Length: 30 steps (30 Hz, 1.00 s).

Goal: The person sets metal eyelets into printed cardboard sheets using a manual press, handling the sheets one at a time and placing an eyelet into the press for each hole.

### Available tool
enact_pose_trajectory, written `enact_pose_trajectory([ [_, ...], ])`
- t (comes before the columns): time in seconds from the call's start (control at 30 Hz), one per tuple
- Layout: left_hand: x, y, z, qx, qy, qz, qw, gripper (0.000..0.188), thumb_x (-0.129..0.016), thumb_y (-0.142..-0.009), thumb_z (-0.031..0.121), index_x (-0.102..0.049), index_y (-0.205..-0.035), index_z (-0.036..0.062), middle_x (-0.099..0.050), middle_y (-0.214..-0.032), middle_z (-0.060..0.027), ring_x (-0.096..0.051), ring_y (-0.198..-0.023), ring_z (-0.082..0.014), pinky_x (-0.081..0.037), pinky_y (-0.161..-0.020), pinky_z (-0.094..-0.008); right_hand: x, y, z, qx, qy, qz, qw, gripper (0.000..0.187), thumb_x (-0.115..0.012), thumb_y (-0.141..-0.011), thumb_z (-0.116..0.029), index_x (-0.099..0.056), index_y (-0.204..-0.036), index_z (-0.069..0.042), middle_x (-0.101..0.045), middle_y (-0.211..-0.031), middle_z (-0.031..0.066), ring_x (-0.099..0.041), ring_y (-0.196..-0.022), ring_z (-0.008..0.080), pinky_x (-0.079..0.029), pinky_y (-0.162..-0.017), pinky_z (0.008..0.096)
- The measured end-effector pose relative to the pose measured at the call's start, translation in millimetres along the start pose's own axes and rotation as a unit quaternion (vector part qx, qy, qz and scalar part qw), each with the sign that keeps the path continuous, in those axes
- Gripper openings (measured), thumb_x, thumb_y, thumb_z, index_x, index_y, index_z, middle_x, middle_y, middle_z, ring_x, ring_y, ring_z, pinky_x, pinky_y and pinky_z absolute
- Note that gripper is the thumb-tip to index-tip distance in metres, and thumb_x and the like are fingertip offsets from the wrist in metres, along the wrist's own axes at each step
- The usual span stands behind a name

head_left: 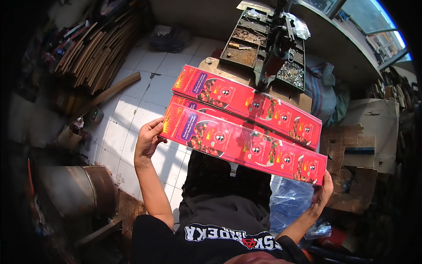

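A long, glossy red printed strip (239,143) with food pictures and a purple label stretches across in front of me. My left hand (149,137) pinches its left end, thumb on top. At the other end my right hand (324,193) grips the lower right corner, its fingers partly hidden. A similar red strip (246,100) lies just beyond, at the far side. Between the two, part of another red strip (204,109) shows, mostly covered by the near one. Behind them stands a dark hand press (274,59), its lower tip close to the far strip's edge.
A black compartment tray (239,56) with small metal parts flanks the press on a wooden bench (213,66). Stacked wooden slats (94,57) lean at far left. A metal drum (99,187) stands at left. Clear plastic sheeting (288,204) and cut cardboard (351,176) are at right.
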State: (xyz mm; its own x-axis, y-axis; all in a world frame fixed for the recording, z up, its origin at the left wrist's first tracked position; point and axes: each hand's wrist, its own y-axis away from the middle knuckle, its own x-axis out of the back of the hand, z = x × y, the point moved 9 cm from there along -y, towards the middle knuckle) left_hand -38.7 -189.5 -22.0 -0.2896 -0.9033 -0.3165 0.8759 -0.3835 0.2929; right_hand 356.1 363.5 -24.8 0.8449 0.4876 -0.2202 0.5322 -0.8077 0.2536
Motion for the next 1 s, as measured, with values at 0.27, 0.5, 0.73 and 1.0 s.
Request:
enact_pose_trajectory([
  [0.27, -23, 23, 45, -0.152, -0.16, 0.017, 0.975, 0.055, -0.072, -0.085, 0.007, -0.054, -0.137, -0.0026, -0.061, -0.127, -0.0169, -0.059, -0.117, -0.0211, -0.045, -0.103, -0.0387, 8, 30, -38, 0.177, -0.071, -0.062, 0.98, 0.042, -0.049, -0.105, -0.035, -0.055, -0.131, -0.003, -0.061, -0.128, 0.0154, -0.059, -0.12, 0.0245, -0.049, -0.103, 0.0396],
  [0.5, -86, 53, 29, -0.189, 0.019, -0.159, 0.969, 0.132, -0.068, -0.067, 0.082, -0.003, -0.16, 0.0149, -0.027, -0.159, -0.0147, -0.031, -0.146, -0.0343, -0.033, -0.114, -0.0576, -14, 52, -41, 0.101, -0.458, -0.309, 0.828, 0.054, -0.051, -0.101, -0.045, -0.067, -0.113, 0.005, -0.049, -0.142, 0.0219, -0.042, -0.137, 0.0344, -0.023, -0.122, 0.0476],
  [0.73, -78, 29, 1, -0.163, 0.215, 0.022, 0.963, 0.052, -0.061, -0.097, 0.02, -0.041, -0.143, 0.01, -0.053, -0.137, -0.0102, -0.053, -0.127, -0.0253, -0.045, -0.107, -0.0419, -8, 96, -24, 0.144, -0.251, -0.348, 0.892, 0.045, -0.066, -0.094, -0.034, -0.062, -0.125, -0.003, -0.059, -0.123, 0.0142, -0.06, -0.115, 0.0318, -0.041, -0.11, 0.0461],
  [1.0, -176, 10, 8, -0.09, 0.241, -0.103, 0.961, 0.049, -0.058, -0.095, 0.003, -0.044, -0.142, 0.0054, -0.055, -0.13, -0.0136, -0.058, -0.119, -0.0238, -0.051, -0.1, -0.0378, -68, 94, 6, -0.02, 0.333, -0.368, 0.868, 0.052, -0.068, -0.093, -0.023, -0.054, -0.137, 0.001, -0.069, -0.113, 0.0182, -0.066, -0.107, 0.0234, -0.047, -0.098, 0.0346],
])
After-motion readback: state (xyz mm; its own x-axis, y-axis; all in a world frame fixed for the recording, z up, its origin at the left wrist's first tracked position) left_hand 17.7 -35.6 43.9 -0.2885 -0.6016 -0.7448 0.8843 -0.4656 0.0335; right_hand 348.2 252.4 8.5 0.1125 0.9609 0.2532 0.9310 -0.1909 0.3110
